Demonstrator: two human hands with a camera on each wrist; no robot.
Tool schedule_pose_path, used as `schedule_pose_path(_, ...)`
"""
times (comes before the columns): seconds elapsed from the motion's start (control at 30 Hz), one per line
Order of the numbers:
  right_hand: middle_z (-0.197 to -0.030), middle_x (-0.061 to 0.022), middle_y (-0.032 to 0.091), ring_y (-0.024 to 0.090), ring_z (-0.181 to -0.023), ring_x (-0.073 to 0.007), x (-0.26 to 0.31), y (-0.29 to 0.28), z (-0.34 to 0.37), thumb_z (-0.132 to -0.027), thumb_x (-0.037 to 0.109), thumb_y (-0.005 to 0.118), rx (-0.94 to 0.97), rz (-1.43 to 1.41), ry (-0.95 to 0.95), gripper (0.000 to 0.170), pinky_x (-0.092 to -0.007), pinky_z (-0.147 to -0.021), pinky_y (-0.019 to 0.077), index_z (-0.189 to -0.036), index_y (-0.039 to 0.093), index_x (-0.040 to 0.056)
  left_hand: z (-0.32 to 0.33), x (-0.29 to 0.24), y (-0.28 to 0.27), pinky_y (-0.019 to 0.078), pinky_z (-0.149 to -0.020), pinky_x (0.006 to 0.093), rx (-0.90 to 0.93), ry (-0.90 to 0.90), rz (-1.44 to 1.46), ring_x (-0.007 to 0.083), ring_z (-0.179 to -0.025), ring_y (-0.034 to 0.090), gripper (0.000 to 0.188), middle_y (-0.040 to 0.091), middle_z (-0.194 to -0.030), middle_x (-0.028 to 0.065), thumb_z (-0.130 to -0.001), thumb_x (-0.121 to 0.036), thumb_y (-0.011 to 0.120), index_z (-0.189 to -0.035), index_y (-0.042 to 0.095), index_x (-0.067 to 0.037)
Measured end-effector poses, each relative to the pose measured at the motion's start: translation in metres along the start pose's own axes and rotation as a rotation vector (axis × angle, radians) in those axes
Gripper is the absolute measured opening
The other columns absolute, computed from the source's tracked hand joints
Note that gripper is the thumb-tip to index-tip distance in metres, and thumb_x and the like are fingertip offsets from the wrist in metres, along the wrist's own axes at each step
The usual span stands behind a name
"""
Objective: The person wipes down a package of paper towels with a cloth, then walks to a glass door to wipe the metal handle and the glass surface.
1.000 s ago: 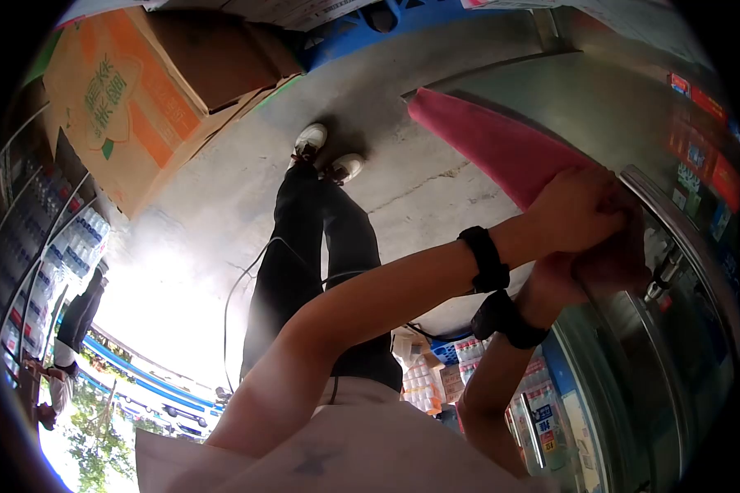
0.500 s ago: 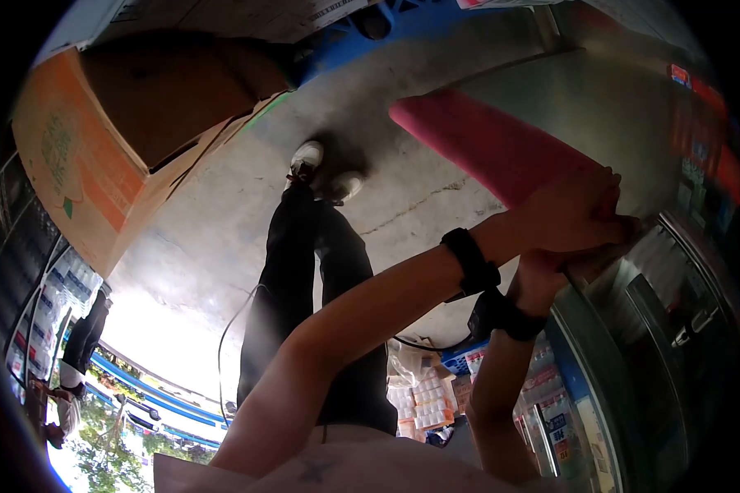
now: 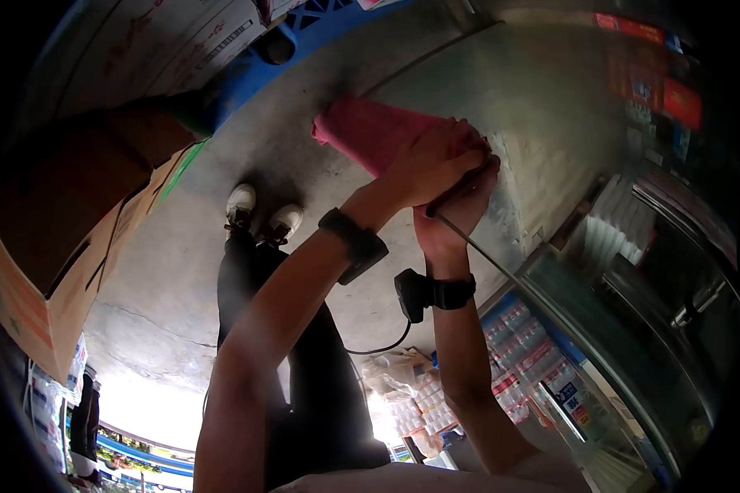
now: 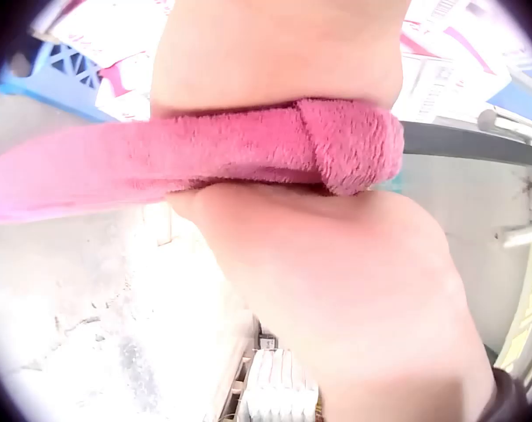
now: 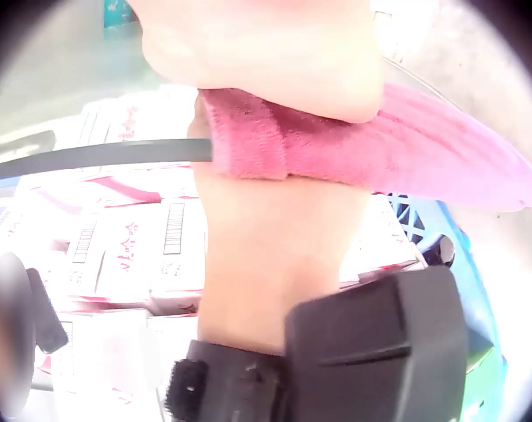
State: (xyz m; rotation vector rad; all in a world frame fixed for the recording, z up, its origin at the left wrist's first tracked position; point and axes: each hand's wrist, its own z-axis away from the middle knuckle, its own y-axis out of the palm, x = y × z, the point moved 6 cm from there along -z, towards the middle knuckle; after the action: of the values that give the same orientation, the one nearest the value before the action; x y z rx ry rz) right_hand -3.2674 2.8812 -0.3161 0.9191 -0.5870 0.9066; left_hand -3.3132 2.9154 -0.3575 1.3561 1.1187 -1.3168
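A pink cloth point(image 3: 378, 131) is folded over the narrow edge of a glass panel point(image 3: 575, 107), its loose end spreading up and left. My left hand point(image 3: 427, 168) grips the cloth from one side, fingers curled over it. Against the other side, my right hand point(image 3: 464, 205) holds the cloth, its fingers partly hidden. In the left wrist view, the folded cloth point(image 4: 248, 149) lies between both hands, with the dark edge strip point(image 4: 468, 145) coming out of it. The right wrist view has the cloth point(image 5: 292, 145) pressed between the hands around that strip.
An open cardboard box point(image 3: 82, 279) stands at left, beside a blue crate point(image 3: 304, 37) and white cartons point(image 3: 156, 49). Glass cases with metal handles point(image 3: 699, 304) are at right. Packed bottles point(image 3: 522, 353) stand lower right; a black cable point(image 3: 386, 349) hangs near my legs.
Both hands and the cloth have shifted left and up in the head view, which has also turned. More of the panel's edge shows below the hands. Both hands still hold the cloth.
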Motion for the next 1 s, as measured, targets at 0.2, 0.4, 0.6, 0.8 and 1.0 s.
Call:
schedule_pose_path(0.2,-0.141,-0.0017,0.048,0.045,-0.132,-0.0196,0.066,0.000,0.060,-0.105,0.052,0.032,-0.019,-0.010,-0.239,0.052,-0.0373,-0.111,0.0359,-0.141,0.044,0.0171,0.019,-0.117,0.002,0.0431,-0.097,0.0417,-0.165,0.119,-0.019,0.0314,-0.107,0.059,0.037,0.060,-0.118,0.0151,-0.090,-0.030,0.059,-0.114,0.057,-0.001)
schedule_pose_path(0.4,-0.148,-0.0061,0.042,0.039,-0.138,-0.0230,0.095,-0.007,0.067,-0.104,0.056,0.030,-0.042,-0.044,-0.317,0.061,-0.0396,-0.115,0.0327,-0.148,0.037,0.0146,0.011,-0.158,-0.021,0.0413,-0.098,0.0389,-0.075,0.231,0.161,0.0292,-0.110,0.059,0.049,0.060,-0.119,0.0158,-0.091,-0.028,0.060,-0.131,0.049,-0.002)
schedule_pose_path(0.6,-0.150,-0.0073,0.039,0.036,-0.140,-0.0240,0.071,-0.022,0.028,-0.103,0.057,0.031,-0.086,0.179,-0.324,0.063,-0.0409,-0.116,0.0307,-0.149,0.035,0.0138,-0.003,-0.120,-0.016,0.0398,-0.102,0.0348,0.231,-0.078,0.466,0.0267,-0.118,0.055,0.055,0.057,-0.125,0.0156,-0.094,-0.030,0.059,-0.139,0.044,-0.003)
schedule_pose_path(0.8,-0.153,-0.0086,0.036,0.033,-0.142,-0.0250,0.067,-0.036,0.009,-0.102,0.058,0.032,-0.156,0.397,-0.255,0.066,-0.0423,-0.117,0.0288,-0.151,0.033,0.0130,-0.002,-0.090,-0.015,0.0362,-0.108,0.0341,0.212,-0.164,0.484,0.0274,-0.125,0.051,0.058,0.055,-0.132,0.0167,-0.096,-0.031,0.057,-0.144,0.040,-0.004)
schedule_pose_path(1.0,-0.155,-0.0133,0.033,0.030,-0.144,-0.0308,0.079,0.008,0.050,-0.096,0.067,0.037,0.479,-0.577,0.019,0.079,-0.0454,-0.120,0.0233,-0.151,0.031,0.0102,0.010,-0.063,-0.012,0.0434,-0.101,0.0412,-0.138,0.214,-0.041,0.0374,-0.120,0.053,0.050,0.054,-0.129,0.0234,-0.093,-0.039,0.057,-0.132,0.052,-0.008)
